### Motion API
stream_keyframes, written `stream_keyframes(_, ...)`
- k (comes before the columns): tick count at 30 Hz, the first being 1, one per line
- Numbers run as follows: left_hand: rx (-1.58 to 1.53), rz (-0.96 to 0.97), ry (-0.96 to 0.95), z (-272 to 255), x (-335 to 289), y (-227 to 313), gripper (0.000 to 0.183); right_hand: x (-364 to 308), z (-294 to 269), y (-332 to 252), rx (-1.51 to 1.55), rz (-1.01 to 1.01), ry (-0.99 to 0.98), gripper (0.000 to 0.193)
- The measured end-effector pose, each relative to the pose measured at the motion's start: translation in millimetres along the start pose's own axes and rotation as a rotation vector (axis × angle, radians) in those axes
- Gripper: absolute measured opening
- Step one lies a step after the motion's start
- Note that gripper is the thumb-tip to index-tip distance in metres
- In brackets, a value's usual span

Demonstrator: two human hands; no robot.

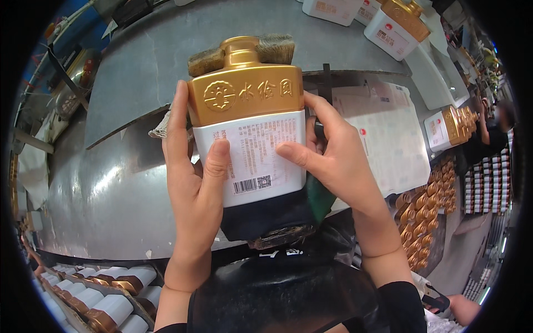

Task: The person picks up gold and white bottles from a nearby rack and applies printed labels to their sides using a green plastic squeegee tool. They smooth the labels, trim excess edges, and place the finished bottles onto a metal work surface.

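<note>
— Clamped between the left hand [191, 188] and the right hand [338, 158], what do we have?

— It is a flat rectangular bottle with white body and shiny gold shoulder [247, 141], in the centre of the frame. Both thumbs press on its printed front.

— Are all the fingers visible?

— Not all. Several right fingers are hidden behind the bottle, as is its back. A rough brownish block [277, 49] shows on both sides of the neck, which covers its middle. Below the bottle is a dark cloth-covered support [266, 216]; whether they touch, I cannot tell.

— And inside the bottle?

— Its walls are opaque, so the content cannot be seen. At the lower left of the frame, similar white-and-gold bottles [108, 311] lie in rows, cut off by the dark lens border. More stand at the upper right [391, 36], some also cut.

— What else is around?

— A smooth grey metal table [100, 183] at the left, and pale printed paper sheets [388, 141] right of centre, partly covered by the right hand. Many gold bottle tops [416, 233] crowd the lower right. Near the right edge, a person in dark clothing [489, 136] is small and unclear.
</note>
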State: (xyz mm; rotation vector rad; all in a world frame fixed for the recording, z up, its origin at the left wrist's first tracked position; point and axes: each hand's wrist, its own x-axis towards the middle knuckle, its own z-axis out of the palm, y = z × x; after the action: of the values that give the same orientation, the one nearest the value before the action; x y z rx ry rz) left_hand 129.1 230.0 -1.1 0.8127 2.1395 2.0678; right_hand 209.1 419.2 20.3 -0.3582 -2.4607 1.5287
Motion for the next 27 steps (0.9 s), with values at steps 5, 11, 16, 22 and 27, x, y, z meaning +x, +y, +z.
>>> stream_keyframes(5,-0.225,-0.065,-0.119,-7.9,-8.3,6.3,0.101,-3.8,-6.2,0.1,0.103,0.031,-0.025,0.073)
stream_keyframes(11,0.199,-0.061,-0.24,-10.5,-20.6,8.6,0.135,-4.2,-8.8,3.1,0.16,-0.031,-0.035,0.07)
stream_keyframes(16,0.027,-0.077,-0.181,-0.8,-25.8,7.3,0.133,-8.2,-12.8,1.0,0.148,-0.034,-0.029,0.07)
stream_keyframes(22,-0.238,-0.143,-0.082,6.9,-20.4,14.4,0.095,-13.9,-6.3,2.9,0.093,0.001,0.009,0.073)
stream_keyframes(27,-0.162,-0.083,-0.088,5.4,-19.8,7.2,0.088,-11.6,-4.7,-1.1,-0.053,0.024,-0.005,0.073)
